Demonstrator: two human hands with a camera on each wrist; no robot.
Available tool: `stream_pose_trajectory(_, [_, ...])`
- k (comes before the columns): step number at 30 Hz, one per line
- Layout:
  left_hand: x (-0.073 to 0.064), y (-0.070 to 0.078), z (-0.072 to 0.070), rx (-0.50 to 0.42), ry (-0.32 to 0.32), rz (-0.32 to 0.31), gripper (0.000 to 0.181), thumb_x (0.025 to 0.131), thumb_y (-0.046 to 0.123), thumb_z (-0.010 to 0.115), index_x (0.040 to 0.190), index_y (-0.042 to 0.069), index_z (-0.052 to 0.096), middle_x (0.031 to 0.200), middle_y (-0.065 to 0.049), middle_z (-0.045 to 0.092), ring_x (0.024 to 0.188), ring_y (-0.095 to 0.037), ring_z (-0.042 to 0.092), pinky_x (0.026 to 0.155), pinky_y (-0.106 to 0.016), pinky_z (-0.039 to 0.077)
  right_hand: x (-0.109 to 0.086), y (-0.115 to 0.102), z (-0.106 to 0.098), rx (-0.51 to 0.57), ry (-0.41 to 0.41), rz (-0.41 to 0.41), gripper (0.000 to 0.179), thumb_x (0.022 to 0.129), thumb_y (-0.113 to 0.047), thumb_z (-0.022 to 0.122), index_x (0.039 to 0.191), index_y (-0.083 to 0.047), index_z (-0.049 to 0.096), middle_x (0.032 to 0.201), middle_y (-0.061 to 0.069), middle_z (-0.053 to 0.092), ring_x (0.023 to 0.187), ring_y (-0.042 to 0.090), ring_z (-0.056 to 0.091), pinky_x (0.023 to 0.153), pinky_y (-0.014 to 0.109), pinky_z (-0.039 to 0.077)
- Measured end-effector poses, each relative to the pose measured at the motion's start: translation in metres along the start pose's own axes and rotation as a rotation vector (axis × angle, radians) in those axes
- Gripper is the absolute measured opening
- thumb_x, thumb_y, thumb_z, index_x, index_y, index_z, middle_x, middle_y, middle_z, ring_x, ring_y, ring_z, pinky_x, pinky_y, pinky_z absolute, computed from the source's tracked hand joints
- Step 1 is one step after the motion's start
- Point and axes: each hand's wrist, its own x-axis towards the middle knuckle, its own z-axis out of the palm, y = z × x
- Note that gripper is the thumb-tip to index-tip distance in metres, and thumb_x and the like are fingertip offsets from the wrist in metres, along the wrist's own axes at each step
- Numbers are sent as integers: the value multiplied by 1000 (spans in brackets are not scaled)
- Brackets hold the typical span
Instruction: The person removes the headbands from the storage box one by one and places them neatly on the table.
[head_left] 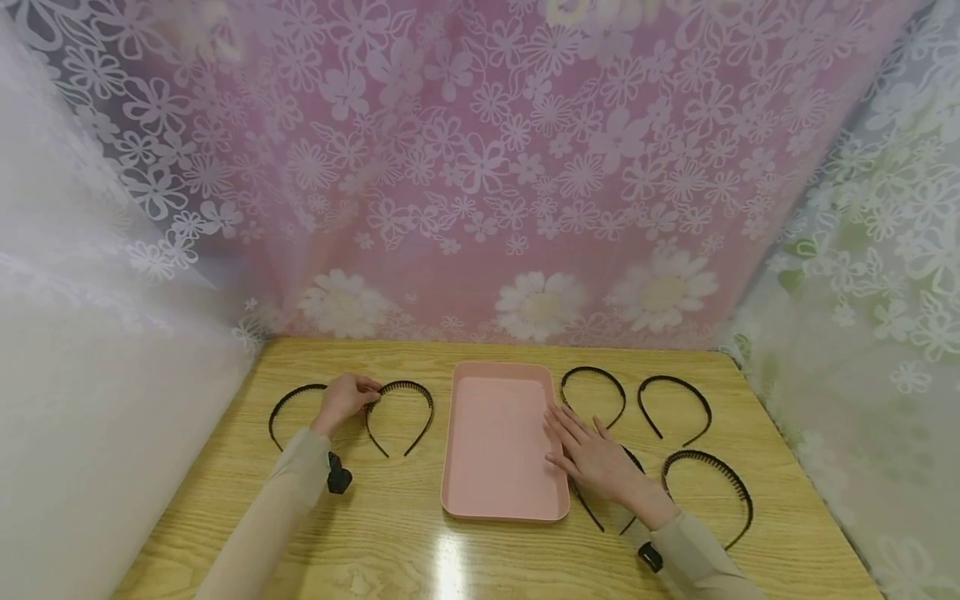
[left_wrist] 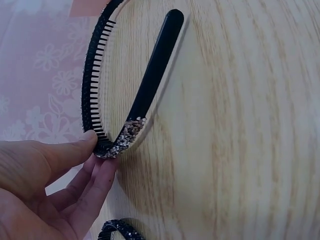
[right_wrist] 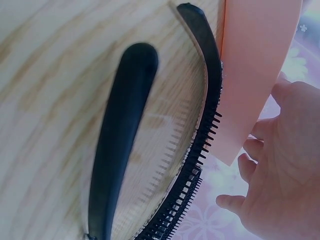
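My left hand (head_left: 345, 403) pinches a black toothed headband (head_left: 405, 384) at its left side, left of the pink tray (head_left: 504, 450). In the left wrist view, thumb and fingers close on the band's curve, where glittery sequins (left_wrist: 129, 135) cover the outside, and one smooth black end points away over the wood. A second headband (head_left: 274, 414) lies just left of that hand, partly covered by it. My right hand (head_left: 596, 460) rests with straight fingers at the tray's right rim. Beneath this hand lies another black headband (right_wrist: 205, 107), partly hidden in the head view.
Right of the tray, two headbands lie at the back, a toothed one (head_left: 592, 369) and a plainer one (head_left: 678, 380). A larger toothed headband (head_left: 723, 467) lies beside the right wrist. Flowered curtains (head_left: 480, 167) stand around the wooden table (head_left: 375, 533) at the back and sides.
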Motion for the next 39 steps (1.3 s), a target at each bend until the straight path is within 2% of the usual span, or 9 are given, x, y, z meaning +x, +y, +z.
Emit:
stream_pose_trajectory(6, [0, -1, 0, 13, 10, 13, 22, 96, 13, 71, 113, 1, 76, 101, -16, 75, 67, -18, 67, 62, -34, 58, 1, 0, 0, 2, -28, 15, 66, 103, -41, 56, 154, -2, 41, 160, 18, 37, 146, 37, 37, 108, 69, 35])
stream_pose_trajectory(11, [-1, -1, 0, 18, 8, 21, 22, 96, 13, 71, 113, 1, 76, 104, -16, 75, 71, -19, 69, 64, -35, 59, 1, -4, -5, 32, -53, 31, 66, 103, -38, 57, 155, -2, 39, 162, 17, 35, 148, 37, 34, 110, 69, 32])
stream_pose_trajectory(16, [-2, 0, 1, 57, 5, 23, 23, 98, 17, 69, 113, 2, 76, 107, -17, 75, 73, -20, 70, 64, -34, 59, 1, -5, -6, 44, -38, 30, 65, 102, -36, 59, 154, -1, 41, 160, 19, 37, 146, 39, 36, 109, 70, 32])
stream_pose_trajectory(24, [-4, 7, -1, 132, 31, 45, 25, 101, 19, 64, 115, 1, 75, 102, -15, 76, 64, -19, 62, 59, -32, 47, 1, -9, -11, 23, -80, 63, 64, 104, -36, 57, 155, -2, 40, 161, 16, 35, 148, 36, 34, 111, 68, 31])
stream_pose_trajectory(27, [-4, 7, -1, 132, 47, 51, 27, 102, 20, 63, 117, 1, 74, 105, -16, 75, 70, -21, 65, 64, -36, 51, 1, -9, -11, 20, -83, 64, 64, 104, -37, 56, 155, -2, 39, 161, 16, 35, 148, 36, 33, 112, 67, 31])
stream_pose_trajectory(33, [-3, 7, 0, 132, 86, 86, 31, 104, 20, 60, 124, -1, 70, 119, -19, 71, 99, -34, 69, 82, -49, 56, 1, -7, -9, 38, -29, 34, 64, 103, -38, 58, 153, -1, 43, 159, 19, 39, 145, 39, 38, 108, 70, 33])
stream_pose_trajectory(39, [-6, 13, 1, 126, 117, 140, 33, 104, 20, 59, 127, -2, 68, 119, -21, 71, 99, -35, 70, 80, -49, 57, 1, -7, -7, 50, -24, 31, 64, 103, -38, 57, 153, -1, 43, 159, 19, 39, 145, 39, 38, 108, 71, 33])
